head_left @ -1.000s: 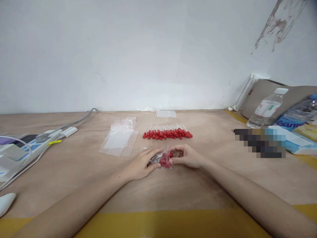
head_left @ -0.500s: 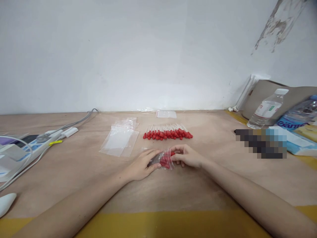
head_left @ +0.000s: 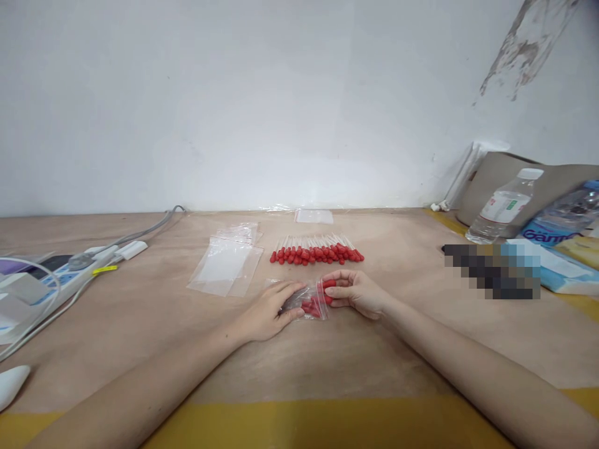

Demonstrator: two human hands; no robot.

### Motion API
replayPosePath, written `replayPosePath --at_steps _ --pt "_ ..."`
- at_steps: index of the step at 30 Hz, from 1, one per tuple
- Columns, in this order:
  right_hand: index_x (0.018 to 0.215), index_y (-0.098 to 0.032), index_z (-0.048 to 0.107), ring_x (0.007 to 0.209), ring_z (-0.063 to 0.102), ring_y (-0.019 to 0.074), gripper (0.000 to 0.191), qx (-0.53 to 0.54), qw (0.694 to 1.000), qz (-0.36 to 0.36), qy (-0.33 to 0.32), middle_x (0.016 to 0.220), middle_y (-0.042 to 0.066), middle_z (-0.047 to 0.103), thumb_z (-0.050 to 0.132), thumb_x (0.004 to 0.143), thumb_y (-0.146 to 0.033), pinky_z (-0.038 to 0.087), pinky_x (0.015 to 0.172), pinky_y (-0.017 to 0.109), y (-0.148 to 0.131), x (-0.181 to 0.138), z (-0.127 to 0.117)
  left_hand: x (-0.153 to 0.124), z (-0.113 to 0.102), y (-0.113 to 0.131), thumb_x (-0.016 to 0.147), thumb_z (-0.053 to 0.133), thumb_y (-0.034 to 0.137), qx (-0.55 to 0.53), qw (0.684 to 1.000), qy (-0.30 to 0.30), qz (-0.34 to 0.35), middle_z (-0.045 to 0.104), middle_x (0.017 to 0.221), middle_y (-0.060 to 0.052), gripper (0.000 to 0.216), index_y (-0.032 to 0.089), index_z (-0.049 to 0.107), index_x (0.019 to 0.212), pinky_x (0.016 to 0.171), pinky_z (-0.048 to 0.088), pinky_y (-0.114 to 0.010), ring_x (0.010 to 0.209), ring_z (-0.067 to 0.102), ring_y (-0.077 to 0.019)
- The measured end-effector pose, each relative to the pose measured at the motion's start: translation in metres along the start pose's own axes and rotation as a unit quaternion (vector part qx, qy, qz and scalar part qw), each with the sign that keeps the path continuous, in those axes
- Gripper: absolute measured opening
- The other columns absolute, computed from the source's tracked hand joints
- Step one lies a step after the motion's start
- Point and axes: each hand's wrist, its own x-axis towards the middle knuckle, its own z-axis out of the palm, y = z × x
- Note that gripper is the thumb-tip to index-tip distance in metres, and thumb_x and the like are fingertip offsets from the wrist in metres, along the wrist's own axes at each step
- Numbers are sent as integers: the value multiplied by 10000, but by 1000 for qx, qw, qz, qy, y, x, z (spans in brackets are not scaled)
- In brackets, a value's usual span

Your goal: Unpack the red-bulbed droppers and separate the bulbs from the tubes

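Compared with half a second ago, more red shows at the mouth of the clear bag [head_left: 292, 302]: the right hand [head_left: 356, 293] now has red pieces [head_left: 329, 284] pinched in its grip there, apparently bringing them under firmer control. The left hand [head_left: 267, 312] remains closed around the bag's other end, on the desk [head_left: 299, 371] nearer than the red-tipped sticks [head_left: 312, 254].

- Left hand [head_left: 269, 315] curls, palm down, thumb apart from its fingers.
- Right hand [head_left: 359, 293] turns inward, thumb and fingers pinching.
- Bare forearms [head_left: 182, 362] converge.
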Motion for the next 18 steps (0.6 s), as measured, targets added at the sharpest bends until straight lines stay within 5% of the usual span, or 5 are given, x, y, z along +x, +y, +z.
replayPosePath --at_steps 4,10,14,18 --pt "814 -167 613 675 633 123 315 -7 1000 -2 28 796 27 656 766 539 -162 544 577 224 -14 0 -24 -1 0 0 859 458 373 0 1000 2 -3 495 1231 -69 431 230 394 1261 940 383 -376 1115 465 -207" --pt "817 -166 646 755 648 165 225 -76 992 -59 81 861 66 676 696 601 -128 547 616 239 -53 -10 -95 -1 -1 0 861 454 389 7 1000 -1 -10 491 1238 -61 430 240 398 1260 948 378 -369 1123 458 -202" --pt "803 -180 621 766 654 198 153 -116 958 -155 213 851 75 676 657 654 -168 561 644 316 -68 -11 -130 0 -1 0 863 449 384 7 1000 -2 -7 496 1228 -66 420 232 407 1252 936 388 -367 1110 467 -201" --pt "856 -183 587 813 648 194 256 -126 908 -275 291 914 69 662 687 629 -245 543 742 344 -60 3 -129 0 -1 0 864 448 378 3 1000 -3 -4 485 1244 -65 422 243 399 1261 947 379 -380 1127 454 -207"
